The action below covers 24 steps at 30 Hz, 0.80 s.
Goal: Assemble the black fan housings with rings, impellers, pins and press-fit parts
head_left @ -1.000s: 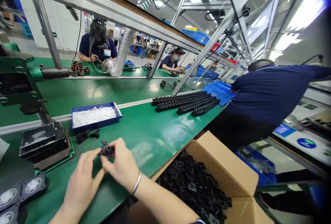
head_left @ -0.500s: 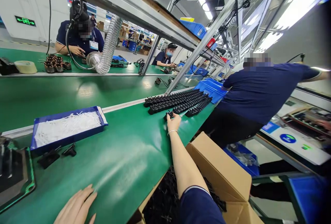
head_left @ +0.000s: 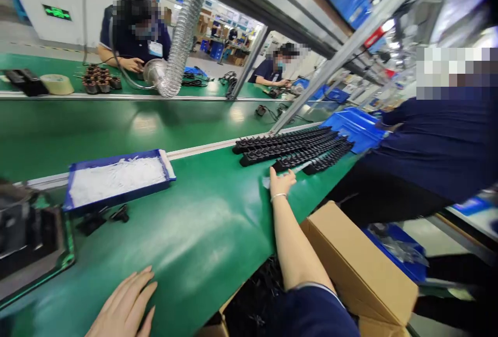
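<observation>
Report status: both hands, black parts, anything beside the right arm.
Left hand open at green bench, nothing visible in it. Right hand open near black part rows, contact unclear. Rows run toward blue bin. Open carton beside right forearm.

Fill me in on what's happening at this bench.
A person's right hand, fingers apart, is stretched out to the near end of rows of black parts on the green bench, with nothing visibly held. The left hand is open over the bench. A blue tray of white strips stands near loose black pieces.
</observation>
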Motion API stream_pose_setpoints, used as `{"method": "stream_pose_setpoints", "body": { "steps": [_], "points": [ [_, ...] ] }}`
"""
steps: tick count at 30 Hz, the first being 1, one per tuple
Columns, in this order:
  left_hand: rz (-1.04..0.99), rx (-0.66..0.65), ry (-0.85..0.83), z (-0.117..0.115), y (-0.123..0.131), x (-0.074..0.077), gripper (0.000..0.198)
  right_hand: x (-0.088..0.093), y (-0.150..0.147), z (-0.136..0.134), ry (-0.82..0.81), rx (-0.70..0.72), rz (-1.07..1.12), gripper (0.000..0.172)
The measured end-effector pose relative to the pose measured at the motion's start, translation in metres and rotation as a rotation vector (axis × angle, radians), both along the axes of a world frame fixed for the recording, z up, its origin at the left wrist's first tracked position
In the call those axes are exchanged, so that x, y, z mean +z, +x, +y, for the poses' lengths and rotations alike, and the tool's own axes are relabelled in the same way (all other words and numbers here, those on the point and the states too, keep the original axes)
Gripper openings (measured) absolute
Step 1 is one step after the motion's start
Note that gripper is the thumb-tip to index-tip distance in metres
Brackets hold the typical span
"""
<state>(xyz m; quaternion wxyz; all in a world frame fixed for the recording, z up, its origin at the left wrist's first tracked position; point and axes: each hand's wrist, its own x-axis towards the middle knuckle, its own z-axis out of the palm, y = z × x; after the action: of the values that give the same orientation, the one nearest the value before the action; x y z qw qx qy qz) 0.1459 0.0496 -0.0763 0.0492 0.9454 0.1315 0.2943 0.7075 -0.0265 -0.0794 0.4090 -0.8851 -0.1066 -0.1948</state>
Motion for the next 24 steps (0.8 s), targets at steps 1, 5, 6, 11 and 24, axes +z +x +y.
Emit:
{"method": "stream_pose_setpoints", "body": {
  "steps": [1,5,6,11,24],
  "points": [
    [0.056,0.006,-0.022,-0.003,0.0,0.009,0.031,0.001,-0.018,-0.002,-0.022,0.057,0.017,0.039],
    [0.165,0.037,-0.171,-0.015,-0.001,0.025,0.03,0.003,-0.114,0.001,-0.099,0.449,0.084,0.039],
    [0.181,0.043,-0.203,-0.018,-0.002,0.025,0.03,0.004,-0.143,0.005,-0.11,0.58,0.09,0.038],
    [0.138,0.084,-0.258,-0.023,-0.015,0.036,0.035,0.016,-0.292,0.048,-0.121,1.27,0.077,0.029],
    [0.557,0.541,-0.011,0.053,-0.136,0.092,0.03,0.04,-0.389,0.15,-0.01,1.587,-0.02,0.017]
  ]
}}
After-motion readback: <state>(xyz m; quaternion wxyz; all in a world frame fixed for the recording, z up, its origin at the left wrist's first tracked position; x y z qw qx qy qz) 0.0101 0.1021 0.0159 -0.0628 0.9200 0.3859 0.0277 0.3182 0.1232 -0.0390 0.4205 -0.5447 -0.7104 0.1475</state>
